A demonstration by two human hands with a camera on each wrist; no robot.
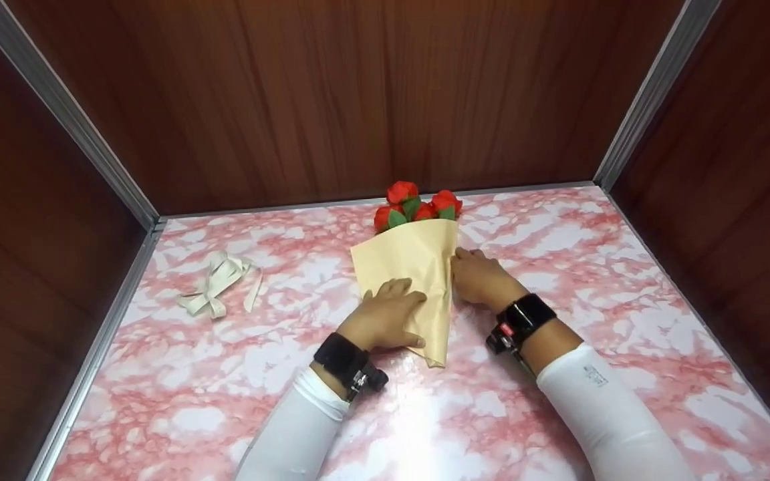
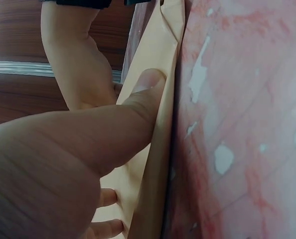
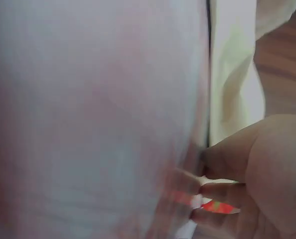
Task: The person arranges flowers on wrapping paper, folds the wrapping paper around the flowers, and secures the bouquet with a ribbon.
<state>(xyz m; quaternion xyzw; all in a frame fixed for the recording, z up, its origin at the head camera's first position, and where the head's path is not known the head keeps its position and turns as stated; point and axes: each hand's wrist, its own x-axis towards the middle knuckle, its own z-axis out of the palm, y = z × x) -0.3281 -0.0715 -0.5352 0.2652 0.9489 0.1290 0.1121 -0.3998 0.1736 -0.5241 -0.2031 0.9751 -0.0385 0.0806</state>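
A bunch of red artificial roses [image 1: 404, 193] with green leaves shows above a cone of cream wrapping paper [image 1: 402, 250] lying on the table. My left hand [image 1: 388, 319] presses on the paper's lower left part with its fingers spread. In the left wrist view its thumb [image 2: 147, 89] rests along the folded paper. At the paper's right edge, my right hand [image 1: 482, 275] pinches the edge with curled fingers. The right wrist view shows the thumb and fingers [image 3: 222, 191] close together at that edge, with a bit of red flower behind them. The stems are hidden inside the paper.
A loose cream ribbon [image 1: 219, 279] lies in a heap on the left side of the table. The pink and white marbled tabletop [image 1: 191, 401] is bounded by brown wood-look panels [image 1: 305, 100] with grey metal edging at the back and both sides.
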